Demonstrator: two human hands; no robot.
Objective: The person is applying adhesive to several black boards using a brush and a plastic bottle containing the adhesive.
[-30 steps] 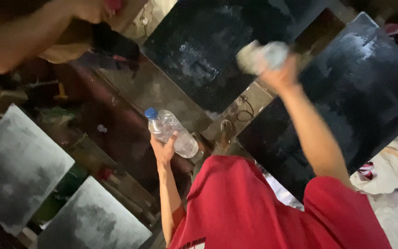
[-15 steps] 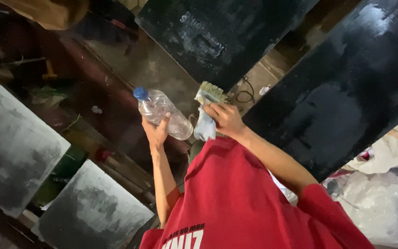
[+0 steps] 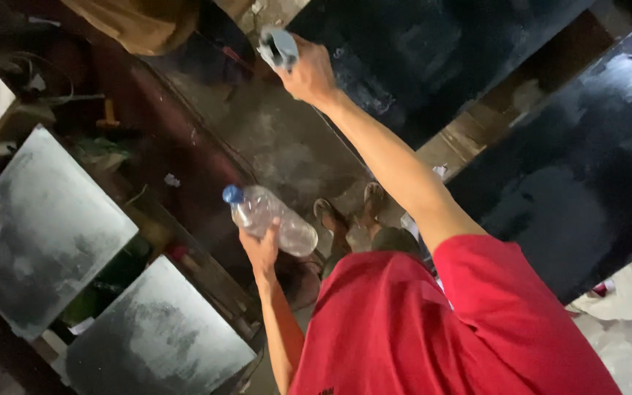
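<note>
My left hand (image 3: 261, 252) is wrapped around a clear plastic bottle (image 3: 276, 219) with a blue cap, held tilted at waist height with the cap pointing up and left. With the arm stretched far forward, my right hand (image 3: 309, 73) grips a crumpled pale cloth (image 3: 278, 47). The cloth sits at the edge of a large black panel (image 3: 418, 51) at the top of the view. My red shirt fills the lower right.
A second black panel (image 3: 587, 168) leans at the right. Two dusty grey panels (image 3: 38, 227) (image 3: 155, 336) stand at the left over cluttered ground. My sandalled feet (image 3: 352, 212) rest on dirty concrete. A person in tan clothing (image 3: 140, 22) is at the top left.
My right hand has swung from beside the bottle up and forward to the top black panel, carrying the cloth. The bottle has stayed in my left hand.
</note>
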